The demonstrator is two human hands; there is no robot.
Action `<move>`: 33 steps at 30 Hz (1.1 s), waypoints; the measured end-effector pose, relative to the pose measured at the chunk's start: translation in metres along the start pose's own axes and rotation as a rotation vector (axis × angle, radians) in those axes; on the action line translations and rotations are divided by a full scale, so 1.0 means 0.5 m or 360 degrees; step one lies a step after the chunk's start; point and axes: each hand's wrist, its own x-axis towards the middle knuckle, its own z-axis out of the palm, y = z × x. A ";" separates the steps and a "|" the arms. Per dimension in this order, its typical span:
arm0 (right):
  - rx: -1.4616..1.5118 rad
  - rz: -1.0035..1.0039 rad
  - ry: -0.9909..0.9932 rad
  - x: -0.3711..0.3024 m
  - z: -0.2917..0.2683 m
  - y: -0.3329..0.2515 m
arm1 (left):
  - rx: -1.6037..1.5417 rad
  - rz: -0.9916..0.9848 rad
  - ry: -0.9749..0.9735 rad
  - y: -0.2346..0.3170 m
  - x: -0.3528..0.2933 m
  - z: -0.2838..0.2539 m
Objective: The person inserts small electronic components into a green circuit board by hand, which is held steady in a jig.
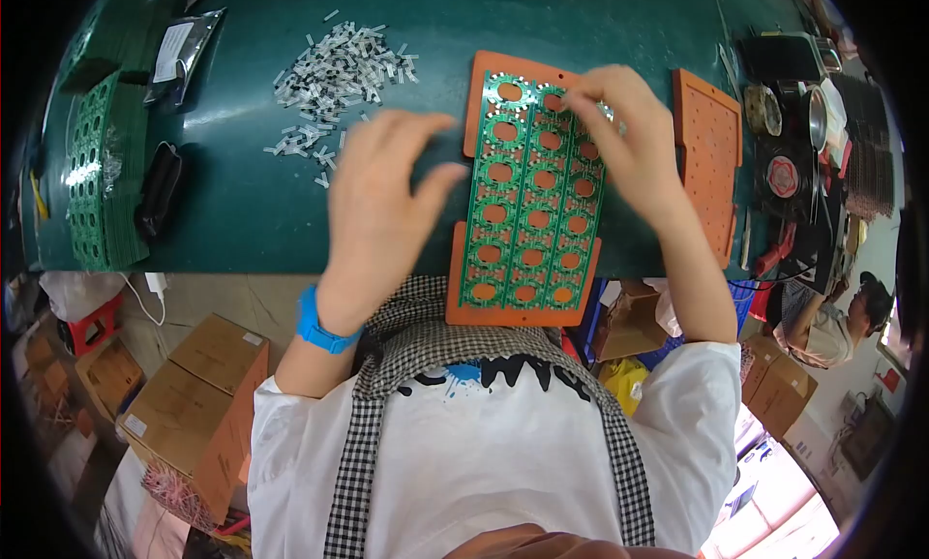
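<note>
A green circuit board panel [534, 185] with rows of round cut-outs lies on an orange fixture plate [523, 317], which reaches over the table's near edge. Over the panel's upper right part is my right hand [629, 133], thumb and fingers drawn together; whatever they pinch is too small or hidden. Left of the panel, my left hand [382, 191] hovers slightly blurred, its thumb and index finger spread apart with nothing seen between them. Beyond it lies a loose heap of small white and clear parts [339, 70]. Small bright parts sit along the panel's top row.
A second orange plate [706, 162] lies to the right, with tins and tools [764, 109] past it. Stacked green panels [102, 172], a black case [160, 186] and a silver bag [182, 56] are at the left. Cardboard boxes [194, 385] stand below the table.
</note>
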 end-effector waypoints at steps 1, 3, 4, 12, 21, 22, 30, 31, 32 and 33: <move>-0.0014 0.0040 -0.0048 0.008 -0.001 0.025 | 0.0345 0.0003 0.0109 -0.019 0.005 -0.005; -0.0020 0.0073 -0.0095 0.018 -0.001 0.050 | 0.0554 -0.0089 0.0159 -0.037 0.008 -0.023; -0.0059 0.0051 -0.0132 0.024 0.002 0.055 | 0.0550 -0.0124 0.0178 -0.047 0.007 -0.029; -0.0130 -0.0010 -0.0176 0.032 0.014 0.056 | 0.0499 -0.0121 0.0175 -0.062 0.013 -0.026; -0.0062 0.0039 -0.0151 0.027 0.013 0.065 | -0.0463 -0.0329 0.0268 -0.046 0.010 -0.013; -0.0091 -0.0008 -0.0135 0.026 0.015 0.067 | -0.0486 -0.0290 0.0306 -0.045 0.011 -0.009; -0.0173 -0.0050 -0.0018 0.017 0.020 0.067 | -0.1245 -0.0522 0.0071 -0.028 0.005 0.005; -0.0224 -0.0167 0.0037 0.016 0.018 0.068 | -0.1406 -0.0574 0.0028 -0.023 0.005 0.006; -0.0274 -0.0284 0.0093 0.014 0.017 0.069 | -0.1405 -0.0573 0.0029 -0.016 0.005 0.006; -0.0274 -0.0284 0.0095 0.013 0.015 0.068 | -0.1396 -0.0601 -0.0012 -0.009 0.005 0.006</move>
